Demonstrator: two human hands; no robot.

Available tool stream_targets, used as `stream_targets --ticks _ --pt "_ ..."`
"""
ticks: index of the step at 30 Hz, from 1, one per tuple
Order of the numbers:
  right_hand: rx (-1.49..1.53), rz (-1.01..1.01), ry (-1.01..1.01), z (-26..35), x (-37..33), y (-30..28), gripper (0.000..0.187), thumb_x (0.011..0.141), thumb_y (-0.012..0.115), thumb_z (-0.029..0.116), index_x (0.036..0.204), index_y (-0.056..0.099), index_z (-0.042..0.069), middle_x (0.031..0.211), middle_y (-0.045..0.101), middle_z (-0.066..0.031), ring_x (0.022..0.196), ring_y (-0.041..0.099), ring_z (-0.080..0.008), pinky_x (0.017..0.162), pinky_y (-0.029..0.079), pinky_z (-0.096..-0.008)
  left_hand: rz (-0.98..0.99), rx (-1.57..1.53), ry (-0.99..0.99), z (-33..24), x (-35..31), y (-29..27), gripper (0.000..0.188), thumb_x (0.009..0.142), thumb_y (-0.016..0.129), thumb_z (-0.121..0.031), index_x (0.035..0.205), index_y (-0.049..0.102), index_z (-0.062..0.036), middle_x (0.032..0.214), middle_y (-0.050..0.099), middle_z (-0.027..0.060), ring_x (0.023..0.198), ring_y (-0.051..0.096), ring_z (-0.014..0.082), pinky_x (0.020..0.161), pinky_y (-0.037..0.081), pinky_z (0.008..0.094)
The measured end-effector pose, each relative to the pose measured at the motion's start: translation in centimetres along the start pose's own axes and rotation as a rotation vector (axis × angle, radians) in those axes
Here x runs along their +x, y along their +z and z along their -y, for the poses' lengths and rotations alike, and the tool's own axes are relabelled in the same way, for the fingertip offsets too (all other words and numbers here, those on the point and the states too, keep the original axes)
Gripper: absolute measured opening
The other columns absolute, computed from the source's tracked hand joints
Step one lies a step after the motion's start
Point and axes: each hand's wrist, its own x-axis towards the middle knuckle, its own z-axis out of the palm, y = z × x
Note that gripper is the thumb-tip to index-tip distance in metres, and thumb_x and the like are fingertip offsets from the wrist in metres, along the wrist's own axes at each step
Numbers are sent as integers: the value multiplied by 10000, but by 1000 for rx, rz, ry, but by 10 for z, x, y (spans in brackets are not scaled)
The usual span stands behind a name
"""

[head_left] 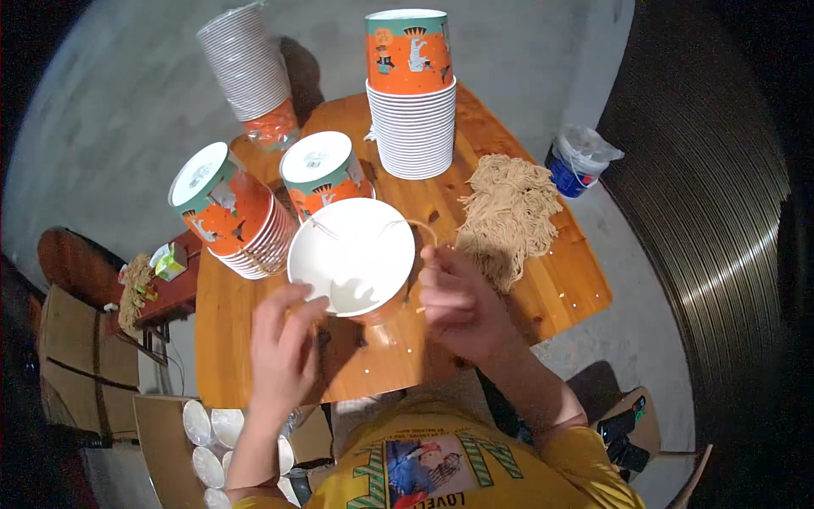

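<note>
Bucket (352, 250) faces mouth up over the table (225, 339), between both hands; left hand (284, 343), fingers parted, touches its near-left rim, grip unclear; right hand (458, 305) pinches a cord (432, 229) beside it, cord heap (509, 212) farther right

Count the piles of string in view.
2. A large pile lies on the right of the wooden table; a smaller pile sits farther left, beside the green-and-white box. More may be hidden.
</note>
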Motion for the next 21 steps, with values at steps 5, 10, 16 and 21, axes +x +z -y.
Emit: stream_targets --ticks 5,10,16,21 --pt "-135 -51 43 -16 -5 3 248 1013 349 205 1066 522 35 529 352 25 413 341 -59 379 306 -181 49 -617 -273 -55 -1 31 414 834 629 -33 1217 473 -14 1105 557 159 944 603 216 772 491 297" --pt "-273 43 -31 -19 -11 -6 262 1024 351 283 1022 515 78 527 340 50 398 296 -33 369 280 -178 106 -736 -418 -73 0 53 151 904 583 -51 1029 511 -4 847 606 28 728 557 95 691 466 246" --pt "-358 -107 -86 -18 -23 -17 277 1026 340 308 1020 514 92 535 304 61 400 261 -37 369 266 -172 282 -893 -620 -65 -10 65 97 936 555 -108 912 528 -17 770 549 -5 698 517 63 629 427 220" --pt "-335 -120 -100 -16 -28 -24 284 1026 336 309 1021 514 87 549 312 50 412 277 -39 357 258 -171 235 -1018 -606 -65 -15 76 86 941 542 -101 912 510 -27 746 516 -21 676 490 53 623 414 204"
